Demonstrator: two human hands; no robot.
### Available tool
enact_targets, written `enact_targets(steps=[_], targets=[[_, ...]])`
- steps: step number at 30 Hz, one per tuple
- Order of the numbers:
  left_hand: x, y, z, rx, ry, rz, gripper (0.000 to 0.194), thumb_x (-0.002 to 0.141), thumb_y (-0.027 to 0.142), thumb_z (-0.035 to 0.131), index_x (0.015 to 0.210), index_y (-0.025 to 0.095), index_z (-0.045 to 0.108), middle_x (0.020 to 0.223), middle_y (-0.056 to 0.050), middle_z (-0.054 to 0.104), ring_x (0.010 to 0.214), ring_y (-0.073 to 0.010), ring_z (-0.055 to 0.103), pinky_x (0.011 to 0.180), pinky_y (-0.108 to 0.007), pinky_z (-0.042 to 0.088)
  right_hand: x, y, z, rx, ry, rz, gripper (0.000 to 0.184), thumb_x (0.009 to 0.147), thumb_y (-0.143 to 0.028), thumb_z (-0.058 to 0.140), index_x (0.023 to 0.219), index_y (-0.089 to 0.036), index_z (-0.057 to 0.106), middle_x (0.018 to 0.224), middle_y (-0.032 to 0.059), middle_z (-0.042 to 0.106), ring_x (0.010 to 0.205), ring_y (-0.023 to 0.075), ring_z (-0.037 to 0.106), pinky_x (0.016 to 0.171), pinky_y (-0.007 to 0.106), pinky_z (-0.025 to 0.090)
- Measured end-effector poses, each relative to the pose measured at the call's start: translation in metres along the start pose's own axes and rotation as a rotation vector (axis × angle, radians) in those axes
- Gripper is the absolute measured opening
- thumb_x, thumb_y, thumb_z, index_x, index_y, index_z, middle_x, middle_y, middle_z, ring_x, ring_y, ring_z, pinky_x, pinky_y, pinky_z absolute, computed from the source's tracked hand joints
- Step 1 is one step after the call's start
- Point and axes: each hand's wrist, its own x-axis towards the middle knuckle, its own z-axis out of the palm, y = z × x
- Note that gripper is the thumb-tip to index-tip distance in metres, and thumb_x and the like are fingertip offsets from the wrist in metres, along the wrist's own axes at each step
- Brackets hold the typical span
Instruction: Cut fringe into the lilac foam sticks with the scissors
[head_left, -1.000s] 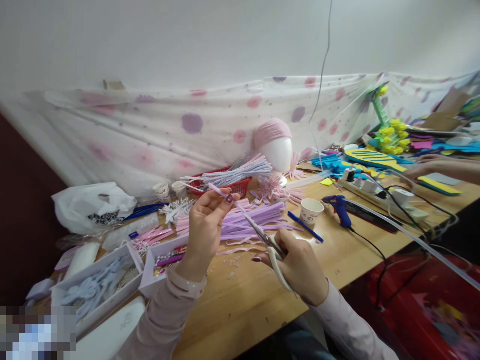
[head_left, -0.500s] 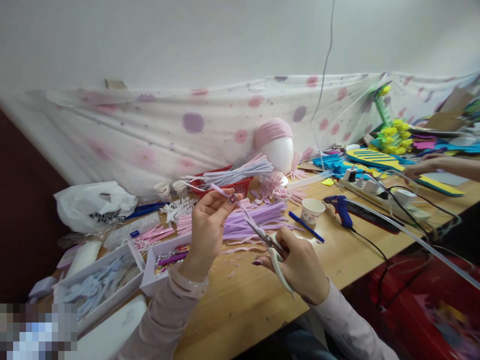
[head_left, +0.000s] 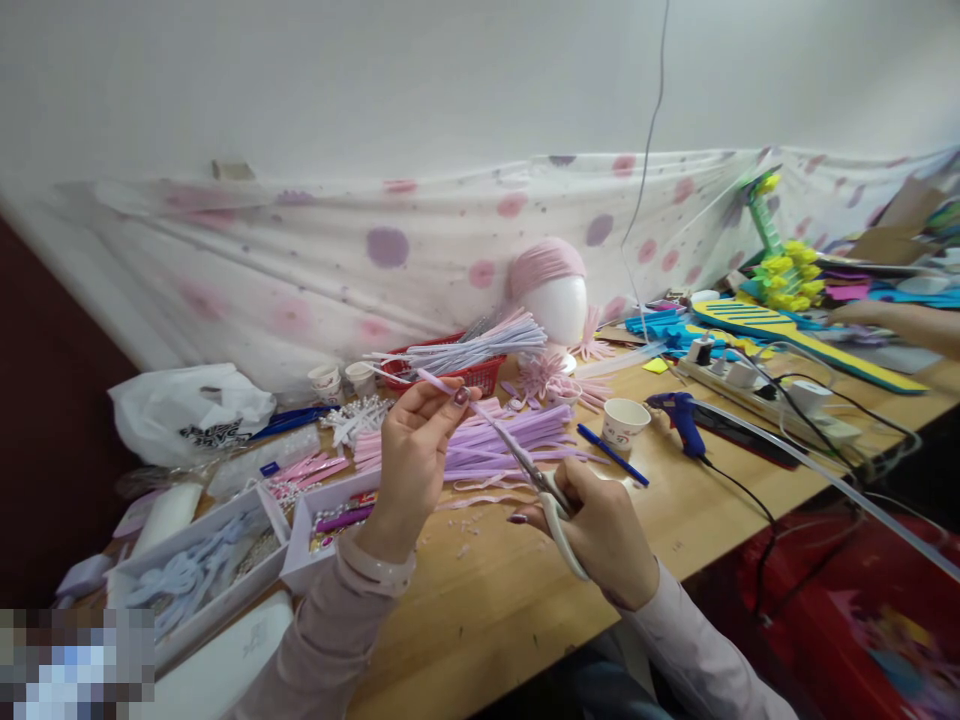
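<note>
My left hand [head_left: 412, 450] is raised above the wooden table [head_left: 510, 590] and pinches a thin pale purple strip [head_left: 439, 383] between thumb and fingertips. My right hand [head_left: 600, 535] grips white-handled scissors [head_left: 540, 485], whose blades point up and left and meet the strip just right of my left fingertips. Behind both hands lies a pile of purple and pink strips [head_left: 510, 440].
A red basket [head_left: 469, 372] of strips, a white foam head [head_left: 559, 305] with a pink cap, a paper cup [head_left: 624, 420], a blue pen [head_left: 611, 453], a blue glue gun [head_left: 679, 415] and a power strip [head_left: 757, 385] stand behind. White trays [head_left: 225, 560] sit left. Another person's hand [head_left: 892, 322] works at far right.
The scissors' blades have closed up along the strip, reaching nearer my left fingertips. The other person's hand at far right has shifted slightly.
</note>
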Motion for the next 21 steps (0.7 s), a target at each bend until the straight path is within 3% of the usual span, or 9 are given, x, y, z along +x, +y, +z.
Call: enact_targets(steps=[6,10,14,21], targets=[[0.004,0.001,-0.004,0.031,0.005,0.014,0.021,0.056,0.017,0.084,0.073,0.017,0.072,0.073,-0.001,0.073,0.076,-0.0149,0.071,0.075,-0.026,0.055,0.001,0.006,-0.002,0.113,-0.065,0.045,0.049,0.071,-0.052,0.074,0.063,-0.024,0.034,0.051,-0.0081,0.038,0.049,0.0091,0.033,0.046,0.024,0.027],[0.006,0.001,-0.005,0.031,0.003,0.046,0.017,0.057,0.016,0.083,0.071,0.019,0.073,0.076,0.001,0.072,0.073,-0.0106,0.067,0.074,-0.024,0.054,0.002,0.008,-0.005,0.122,-0.125,0.026,0.041,0.073,-0.041,0.072,0.071,-0.024,0.035,0.058,-0.0082,0.040,0.053,0.0100,0.035,0.050,0.025,0.029],[0.008,-0.002,-0.009,0.085,-0.049,0.080,0.017,0.060,0.016,0.083,0.074,0.020,0.075,0.078,0.002,0.072,0.071,-0.0076,0.063,0.073,-0.020,0.052,0.001,0.008,-0.004,0.161,-0.202,0.071,0.032,0.076,-0.034,0.067,0.075,-0.024,0.036,0.065,-0.0058,0.047,0.059,0.0116,0.042,0.054,0.026,0.033],[0.014,0.002,-0.021,0.236,-0.147,0.193,0.019,0.069,0.022,0.081,0.087,0.021,0.077,0.086,-0.001,0.073,0.081,-0.0113,0.065,0.077,-0.021,0.052,0.002,0.007,-0.006,0.238,-0.225,0.076,0.033,0.078,-0.037,0.066,0.076,-0.024,0.036,0.067,-0.0044,0.050,0.060,0.0125,0.045,0.055,0.027,0.035]])
